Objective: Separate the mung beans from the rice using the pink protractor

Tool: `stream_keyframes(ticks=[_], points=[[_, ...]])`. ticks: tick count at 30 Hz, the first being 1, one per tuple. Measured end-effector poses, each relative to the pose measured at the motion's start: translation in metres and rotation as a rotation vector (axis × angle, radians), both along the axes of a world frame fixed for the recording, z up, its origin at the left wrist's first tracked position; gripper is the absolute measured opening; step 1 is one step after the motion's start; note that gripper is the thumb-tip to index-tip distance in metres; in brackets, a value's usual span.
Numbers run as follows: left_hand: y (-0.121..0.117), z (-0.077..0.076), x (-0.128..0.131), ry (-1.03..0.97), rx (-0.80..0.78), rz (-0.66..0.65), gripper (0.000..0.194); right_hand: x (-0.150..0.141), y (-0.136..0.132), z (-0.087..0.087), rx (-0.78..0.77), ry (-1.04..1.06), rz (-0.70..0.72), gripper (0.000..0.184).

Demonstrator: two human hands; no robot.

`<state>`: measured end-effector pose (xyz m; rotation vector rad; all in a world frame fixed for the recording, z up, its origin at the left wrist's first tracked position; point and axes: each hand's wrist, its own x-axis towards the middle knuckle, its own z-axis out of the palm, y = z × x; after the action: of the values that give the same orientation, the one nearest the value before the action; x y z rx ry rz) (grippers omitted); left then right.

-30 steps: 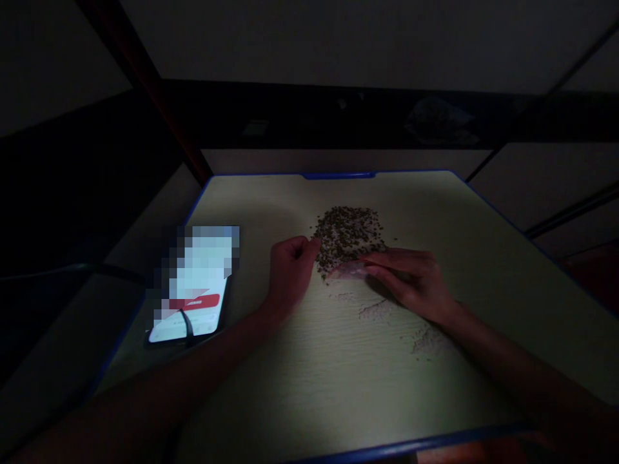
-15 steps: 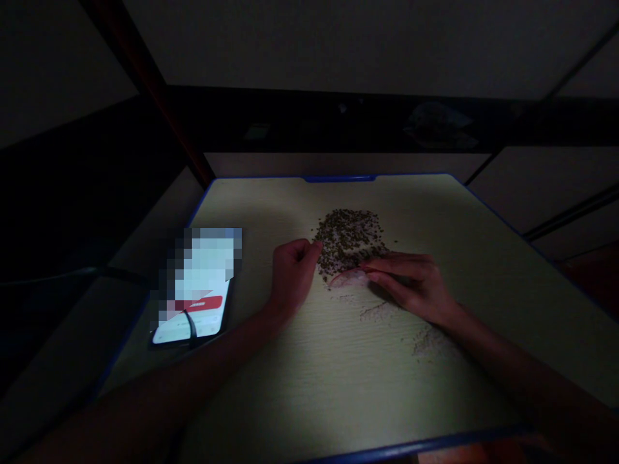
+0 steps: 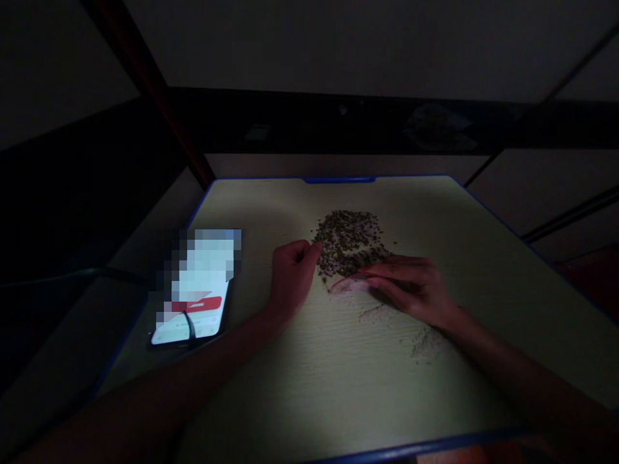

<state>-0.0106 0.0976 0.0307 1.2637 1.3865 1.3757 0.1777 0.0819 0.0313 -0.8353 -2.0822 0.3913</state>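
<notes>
Pinching a pink piece [image 3: 349,283] in my right hand [image 3: 416,281], near edge of the grains [image 3: 349,231], mid-table [image 3: 290,393]. Left hand [image 3: 292,274] fisted at their left; can't tell if holding anything. Likely scraping; next move calls for light, level pressure.

the scene is dim, edges sinking to near black. a phone screen [image 3: 213,319] glows bluish white, partly pixelated. the tabletop [image 3: 290,393] catches weak light, with soft shadow under the right hand [image 3: 418,287]; the dark grains [image 3: 345,232] look slightly blurred.
</notes>
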Motion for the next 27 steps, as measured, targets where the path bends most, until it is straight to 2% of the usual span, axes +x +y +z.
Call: stream_keyframes(ticks=[8, 20, 27], points=[[-0.0016, 0.0036, -0.0011, 0.019, -0.011, -0.002, 0.037, -0.0013, -0.0015, -0.0018, -0.044, 0.009, -0.108, 0.017], [-0.0003, 0.0006, 0.0, 0.013, 0.014, -0.001, 0.039, -0.0026, -0.0016, -0.0006, -0.044, -0.005, -0.149, 0.018], [0.0008, 0.0016, -0.0007, 0.01, 0.013, 0.0, 0.037, -0.0046, -0.0004, -0.0007, -0.057, 0.0, -0.094, 0.02]])
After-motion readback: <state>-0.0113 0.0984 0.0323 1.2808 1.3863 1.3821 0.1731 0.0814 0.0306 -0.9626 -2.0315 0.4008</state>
